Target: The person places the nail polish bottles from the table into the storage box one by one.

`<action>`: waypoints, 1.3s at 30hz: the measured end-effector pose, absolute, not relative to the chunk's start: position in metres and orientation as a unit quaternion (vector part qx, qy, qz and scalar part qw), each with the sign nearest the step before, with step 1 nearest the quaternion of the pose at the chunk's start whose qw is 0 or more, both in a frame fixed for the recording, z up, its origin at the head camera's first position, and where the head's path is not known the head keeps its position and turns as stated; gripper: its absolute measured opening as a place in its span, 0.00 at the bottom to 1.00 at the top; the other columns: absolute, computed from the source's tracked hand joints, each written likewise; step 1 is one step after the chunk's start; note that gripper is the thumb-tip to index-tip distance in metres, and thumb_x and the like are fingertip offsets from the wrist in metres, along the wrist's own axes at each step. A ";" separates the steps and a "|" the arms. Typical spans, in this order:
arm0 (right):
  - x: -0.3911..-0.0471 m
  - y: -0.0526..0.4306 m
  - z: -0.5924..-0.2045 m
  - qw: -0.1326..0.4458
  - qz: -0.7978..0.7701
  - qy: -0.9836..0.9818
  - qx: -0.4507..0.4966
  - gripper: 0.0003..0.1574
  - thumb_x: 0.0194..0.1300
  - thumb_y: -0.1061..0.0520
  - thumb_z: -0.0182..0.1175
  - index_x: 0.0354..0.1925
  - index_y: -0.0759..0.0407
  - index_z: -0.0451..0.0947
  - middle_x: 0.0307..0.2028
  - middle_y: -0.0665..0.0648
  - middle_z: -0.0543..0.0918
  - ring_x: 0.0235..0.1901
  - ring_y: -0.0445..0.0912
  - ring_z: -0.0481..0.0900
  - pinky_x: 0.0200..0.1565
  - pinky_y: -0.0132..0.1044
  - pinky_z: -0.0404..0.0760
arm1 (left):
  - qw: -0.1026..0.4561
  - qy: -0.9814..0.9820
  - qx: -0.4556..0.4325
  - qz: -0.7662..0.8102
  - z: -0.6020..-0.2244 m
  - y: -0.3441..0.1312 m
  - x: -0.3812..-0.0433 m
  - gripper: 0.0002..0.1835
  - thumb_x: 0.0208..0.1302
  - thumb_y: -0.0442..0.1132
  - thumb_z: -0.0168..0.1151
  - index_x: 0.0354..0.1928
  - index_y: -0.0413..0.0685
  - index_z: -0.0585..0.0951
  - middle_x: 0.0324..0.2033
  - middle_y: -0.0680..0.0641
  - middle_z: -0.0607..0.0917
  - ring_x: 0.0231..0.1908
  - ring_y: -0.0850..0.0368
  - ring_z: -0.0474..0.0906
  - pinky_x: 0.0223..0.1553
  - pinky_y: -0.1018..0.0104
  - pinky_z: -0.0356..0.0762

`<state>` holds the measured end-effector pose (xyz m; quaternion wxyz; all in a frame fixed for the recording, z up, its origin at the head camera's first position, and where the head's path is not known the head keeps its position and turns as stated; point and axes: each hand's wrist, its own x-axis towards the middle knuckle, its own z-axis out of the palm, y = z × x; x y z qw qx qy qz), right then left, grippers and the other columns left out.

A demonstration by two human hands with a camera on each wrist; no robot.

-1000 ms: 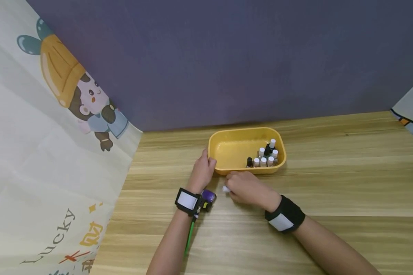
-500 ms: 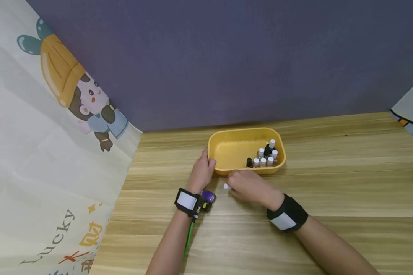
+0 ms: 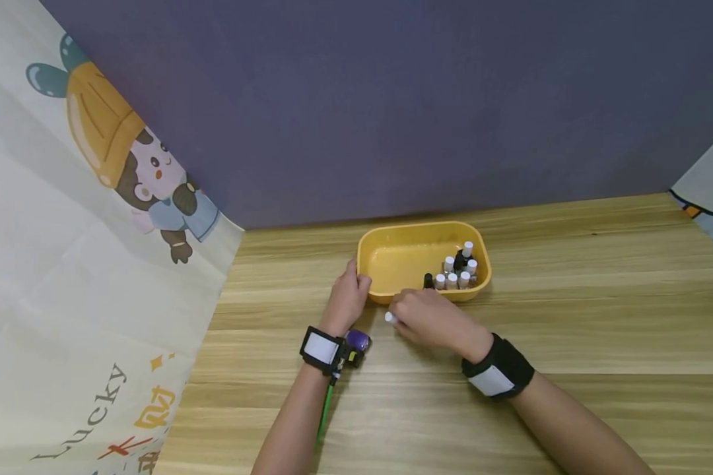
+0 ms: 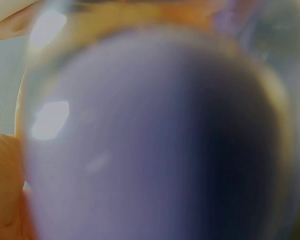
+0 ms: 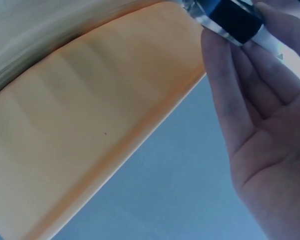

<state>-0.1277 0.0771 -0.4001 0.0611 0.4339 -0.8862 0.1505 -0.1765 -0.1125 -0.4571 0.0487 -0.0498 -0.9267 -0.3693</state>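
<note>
My left hand (image 3: 346,298) grips the left end of a yellow plastic bin (image 3: 395,267), thumb at its rim. Just in front of the bin's near wall, my right hand (image 3: 430,320) pinches a nail polish bottle (image 5: 232,20) between thumb and fingers. Its white cap (image 3: 390,318) points left and its glass body looks dark in the right wrist view. Several small bottles (image 3: 452,280) stand clustered in the bin's right end, mostly white-capped, one with a black cap (image 3: 428,281). Beside my left wrist lies a purple bottle (image 3: 358,340); a blurred purple shape (image 4: 130,140) fills most of the left wrist view.
A wood-grain table (image 3: 570,297) bears the bin, which stands near the dark blue-grey back panel (image 3: 392,112). On the left hangs a white printed curtain (image 3: 53,264). A green cable (image 3: 325,412) runs along my left forearm.
My right hand has shifted slightly upward towards the bin's near rim, with the nail polish bottle still pinched in it. My left hand keeps its hold on the bin.
</note>
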 end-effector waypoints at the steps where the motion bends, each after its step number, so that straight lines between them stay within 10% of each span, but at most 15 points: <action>1: -0.128 0.077 -0.400 0.066 0.149 -0.887 0.433 0.12 0.60 0.55 0.54 0.20 0.49 0.69 0.21 0.43 0.68 0.22 0.38 0.65 0.25 0.32 0.68 | 0.049 -0.927 -0.051 -0.368 -0.457 -0.113 -0.177 0.25 0.65 0.45 0.41 0.63 0.48 0.63 0.37 0.47 0.76 0.30 0.54 0.72 0.29 0.64 0.70; 39: -0.138 0.086 -0.392 0.120 0.135 -0.895 0.409 0.07 0.59 0.53 0.56 0.26 0.52 0.73 0.25 0.46 0.71 0.24 0.38 0.67 0.24 0.30 0.67 | 0.040 -0.929 -0.046 -0.365 -0.454 -0.112 -0.177 0.26 0.65 0.45 0.41 0.65 0.48 0.62 0.34 0.47 0.76 0.26 0.55 0.71 0.24 0.63 0.69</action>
